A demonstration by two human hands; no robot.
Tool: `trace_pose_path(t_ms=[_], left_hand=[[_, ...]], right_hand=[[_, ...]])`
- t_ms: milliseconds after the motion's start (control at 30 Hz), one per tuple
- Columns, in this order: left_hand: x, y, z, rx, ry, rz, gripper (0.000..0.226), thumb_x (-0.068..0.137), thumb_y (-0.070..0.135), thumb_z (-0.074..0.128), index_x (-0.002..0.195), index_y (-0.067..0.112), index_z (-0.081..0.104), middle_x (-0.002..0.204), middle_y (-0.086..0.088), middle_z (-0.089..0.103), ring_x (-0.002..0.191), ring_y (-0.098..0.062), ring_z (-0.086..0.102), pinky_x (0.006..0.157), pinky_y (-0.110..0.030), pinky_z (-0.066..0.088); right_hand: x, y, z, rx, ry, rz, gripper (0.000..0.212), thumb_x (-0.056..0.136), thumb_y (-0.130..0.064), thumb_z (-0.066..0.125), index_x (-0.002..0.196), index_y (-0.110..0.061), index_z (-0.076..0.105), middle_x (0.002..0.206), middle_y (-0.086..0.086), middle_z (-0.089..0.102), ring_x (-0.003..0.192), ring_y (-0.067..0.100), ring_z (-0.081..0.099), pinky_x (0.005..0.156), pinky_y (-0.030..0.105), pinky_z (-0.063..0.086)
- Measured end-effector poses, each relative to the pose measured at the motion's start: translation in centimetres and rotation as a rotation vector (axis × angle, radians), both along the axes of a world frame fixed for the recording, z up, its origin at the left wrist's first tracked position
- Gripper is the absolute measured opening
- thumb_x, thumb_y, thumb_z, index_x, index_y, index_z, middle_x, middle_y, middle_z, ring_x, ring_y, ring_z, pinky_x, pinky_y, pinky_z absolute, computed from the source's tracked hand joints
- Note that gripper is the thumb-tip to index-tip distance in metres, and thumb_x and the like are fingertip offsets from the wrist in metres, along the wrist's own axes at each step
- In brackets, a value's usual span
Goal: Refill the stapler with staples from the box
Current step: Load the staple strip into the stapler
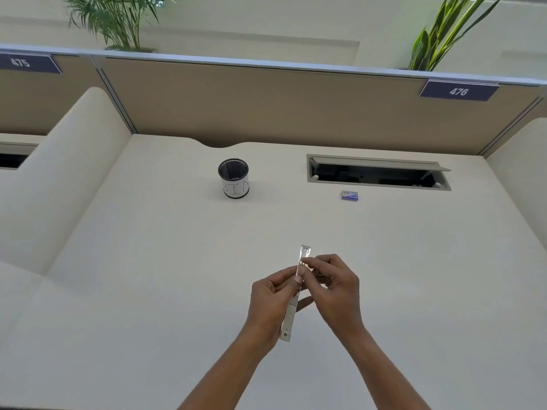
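A long, pale metal stapler is held above the desk, its length running away from me and its far tip sticking out past my fingers. My left hand grips it along the left side. My right hand pinches at the upper part of the stapler with thumb and forefinger; what is between those fingertips is too small to tell. A small blue staple box lies on the desk far ahead to the right, apart from both hands.
A black mesh cup with a white label reading "BIN" stands at the back centre of the cream desk. An open cable hatch is sunk into the desk behind the box. Partition panels enclose the desk at the back and sides.
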State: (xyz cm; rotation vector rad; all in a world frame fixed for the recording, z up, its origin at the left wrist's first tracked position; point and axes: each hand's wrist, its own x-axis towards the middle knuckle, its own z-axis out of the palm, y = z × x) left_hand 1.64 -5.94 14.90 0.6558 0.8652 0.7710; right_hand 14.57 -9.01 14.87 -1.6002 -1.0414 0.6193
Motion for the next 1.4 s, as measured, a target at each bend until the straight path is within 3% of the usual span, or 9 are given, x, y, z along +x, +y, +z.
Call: trace_pose_path(t_ms=[167, 267, 467, 600, 800, 967, 1133, 1267, 1400], left_hand=[[0.2, -0.1, -0.1, -0.004, 0.004, 0.025, 0.022, 0.099, 0.008, 0.07, 0.119, 0.004, 0.076, 0.112, -0.02, 0.08, 0.109, -0.031, 0.077, 0.086, -0.043, 0.065], [0.2, 0.0, -0.4, -0.054, 0.033, 0.081, 0.023, 0.097, 0.005, 0.072, 0.119, 0.002, 0.075, 0.11, -0.02, 0.08, 0.105, -0.032, 0.078, 0.083, -0.041, 0.066], [-0.2, 0.7, -0.3, -0.159, 0.025, 0.154, 0.024, 0.089, 0.008, 0.08, 0.113, 0.006, 0.078, 0.102, -0.017, 0.082, 0.091, -0.029, 0.079, 0.078, -0.034, 0.064], [-0.1, 1.2, -0.2, -0.283, -0.046, 0.199, 0.026, 0.087, 0.003, 0.08, 0.112, 0.0, 0.076, 0.097, -0.02, 0.081, 0.083, -0.031, 0.076, 0.075, -0.035, 0.066], [0.0, 1.6, 0.0, -0.39, -0.17, 0.252, 0.025, 0.092, 0.005, 0.075, 0.113, -0.008, 0.073, 0.095, -0.022, 0.08, 0.089, -0.029, 0.08, 0.073, -0.033, 0.066], [-0.5, 1.6, -0.3, -0.385, -0.188, 0.243, 0.027, 0.097, 0.006, 0.066, 0.121, -0.006, 0.071, 0.103, -0.021, 0.08, 0.081, -0.024, 0.08, 0.063, -0.03, 0.065], [-0.5, 1.0, -0.2, -0.424, -0.301, 0.207, 0.032, 0.086, 0.001, 0.072, 0.118, -0.005, 0.075, 0.12, -0.025, 0.075, 0.096, -0.029, 0.079, 0.082, -0.034, 0.066], [-0.1, 0.3, 0.1, -0.409, -0.319, 0.133, 0.028, 0.09, -0.001, 0.068, 0.117, -0.002, 0.077, 0.121, -0.023, 0.076, 0.102, -0.028, 0.078, 0.084, -0.034, 0.065], [0.2, -0.1, 0.6, -0.385, -0.333, 0.098, 0.034, 0.087, 0.001, 0.07, 0.12, -0.002, 0.075, 0.125, -0.023, 0.074, 0.11, -0.03, 0.076, 0.088, -0.035, 0.064]], right_hand=[[-0.1, 0.0, -0.4, 0.009, 0.06, -0.045, 0.023, 0.089, -0.001, 0.073, 0.096, -0.021, 0.08, 0.094, -0.007, 0.072, 0.079, 0.016, 0.076, 0.066, 0.027, 0.06], [-0.4, -0.9, -1.0, -0.007, -0.06, -0.067, 0.03, 0.089, 0.003, 0.068, 0.101, -0.023, 0.075, 0.099, -0.012, 0.07, 0.083, 0.012, 0.074, 0.064, 0.034, 0.061], [-0.8, -4.0, -2.1, 0.075, -0.309, 0.239, 0.058, 0.079, 0.01, 0.061, 0.124, -0.028, 0.064, 0.134, -0.013, 0.054, 0.109, 0.014, 0.067, 0.071, 0.022, 0.058], [-0.5, -4.4, -2.5, 0.121, -0.449, 0.309, 0.044, 0.087, -0.005, 0.074, 0.125, -0.027, 0.069, 0.149, -0.005, 0.053, 0.126, 0.014, 0.061, 0.083, 0.021, 0.057], [0.1, -3.7, -1.8, 0.2, -0.527, 0.346, 0.022, 0.096, -0.022, 0.066, 0.116, -0.027, 0.074, 0.144, -0.01, 0.056, 0.12, 0.017, 0.062, 0.074, 0.024, 0.054], [0.8, -2.5, -0.4, 0.206, -0.343, 0.317, 0.033, 0.086, 0.001, 0.075, 0.112, -0.02, 0.077, 0.131, -0.014, 0.067, 0.118, 0.018, 0.067, 0.086, 0.03, 0.058], [1.2, -0.7, 0.9, 0.114, 0.114, 0.223, 0.024, 0.09, -0.002, 0.073, 0.107, -0.018, 0.079, 0.12, -0.002, 0.075, 0.122, 0.019, 0.067, 0.083, 0.025, 0.058], [1.2, 0.5, 1.4, 0.029, 0.409, 0.204, 0.032, 0.094, -0.006, 0.07, 0.12, -0.023, 0.076, 0.128, -0.004, 0.074, 0.127, 0.012, 0.064, 0.089, 0.018, 0.056], [1.1, 1.2, 1.4, -0.06, 0.595, 0.195, 0.034, 0.095, -0.017, 0.07, 0.129, -0.023, 0.069, 0.127, 0.002, 0.075, 0.122, 0.02, 0.068, 0.094, 0.03, 0.056]])
